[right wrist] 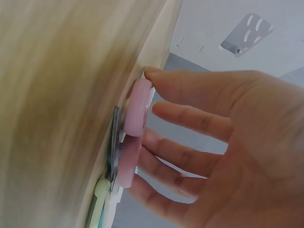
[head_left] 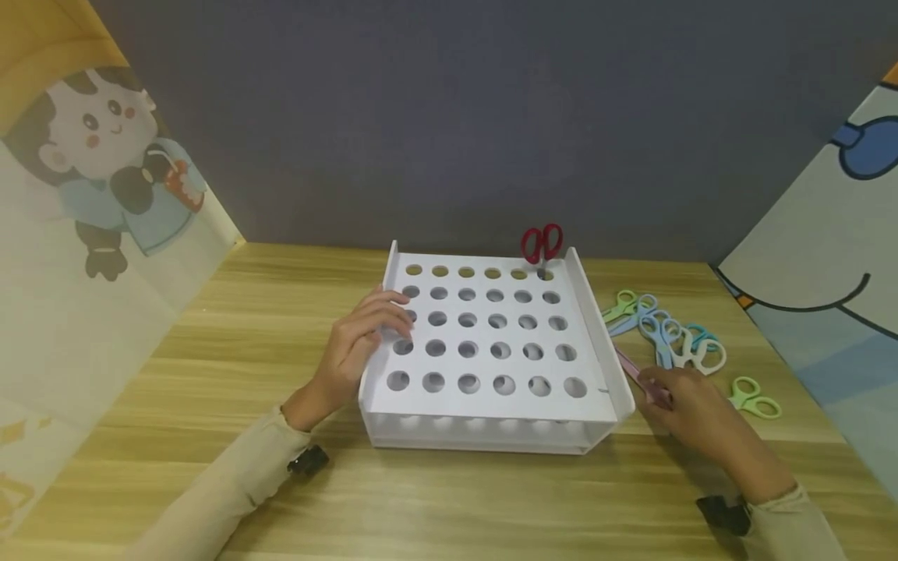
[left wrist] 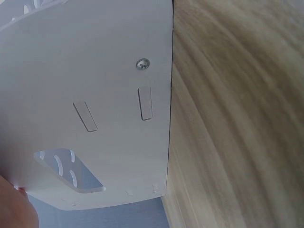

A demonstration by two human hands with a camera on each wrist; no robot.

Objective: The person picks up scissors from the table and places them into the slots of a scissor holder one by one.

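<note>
A white rack (head_left: 484, 335) with rows of round holes stands on the table, its top sloping toward me. My left hand (head_left: 354, 343) holds the rack's left side panel (left wrist: 109, 99), fingers bent over its upper edge. Red-handled scissors (head_left: 542, 243) stand in the back right hole, handles up. Right of the rack, my right hand (head_left: 691, 409) grips pink scissors (head_left: 658, 393) by the handles; in the right wrist view thumb and fingers are around the pink handles (right wrist: 137, 107), low over the table. Their blades point toward the rack in the head view.
Green (head_left: 620, 305), blue (head_left: 659, 331), white (head_left: 698, 351) and teal scissors (head_left: 701, 335) lie in a cluster right of the rack. Another green pair (head_left: 754, 399) lies beyond my right hand. A dark grey wall (head_left: 449, 125) rises behind the table (head_left: 281, 312).
</note>
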